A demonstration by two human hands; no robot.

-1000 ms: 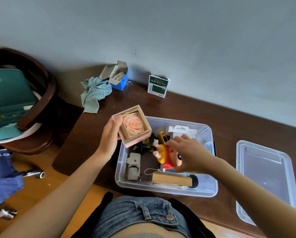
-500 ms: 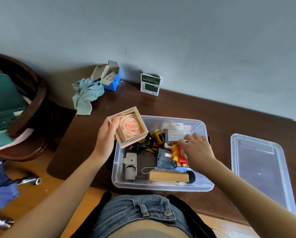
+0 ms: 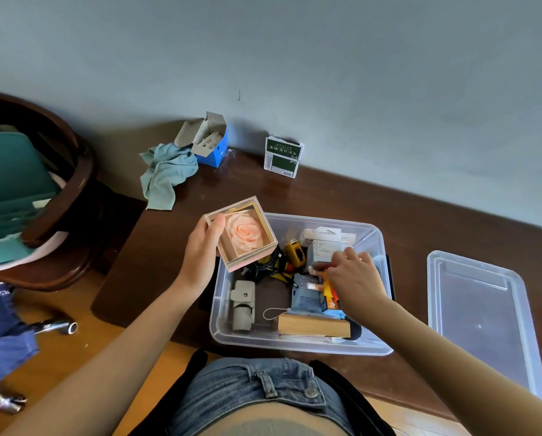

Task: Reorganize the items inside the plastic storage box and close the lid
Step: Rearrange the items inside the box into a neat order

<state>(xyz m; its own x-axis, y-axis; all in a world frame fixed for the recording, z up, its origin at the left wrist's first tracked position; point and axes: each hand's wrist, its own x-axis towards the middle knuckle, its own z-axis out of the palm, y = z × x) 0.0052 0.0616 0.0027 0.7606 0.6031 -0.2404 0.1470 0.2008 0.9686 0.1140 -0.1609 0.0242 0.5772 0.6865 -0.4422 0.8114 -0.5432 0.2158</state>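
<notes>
Plastic storage box [image 3: 377, 344], clear and lidless, is set on the dark wooden table [image 3: 342, 196] directly in front of the seated person. Its lid [image 3: 480, 313] is laid flat on the table to the right, apart from the box. Inside the box, a grey pouch [image 3: 242, 305] is seen at the left, a wooden block [image 3: 313, 325] along the near wall, a blue packet [image 3: 307, 297] behind the block, a tangle of dark cables [image 3: 268, 265] and a yellow tool [image 3: 294, 254] toward the middle, and white cartons [image 3: 324, 243] at the far side.

A rose display case [image 3: 241, 234] is gripped by the left hand [image 3: 200, 253] and held tilted above the box's far-left corner, the thumb laid over its top edge. The right hand [image 3: 354, 278] is lowered into the box with its fingers curled round a small red-and-yellow figure [image 3: 329, 294], which is pressed down beside the blue packet; most of the figure is hidden by the hand.

Near the wall, a crumpled teal cloth [image 3: 165, 174], an open blue carton [image 3: 211, 143] and a green-and-white pack [image 3: 283, 157] are found on the table.
</notes>
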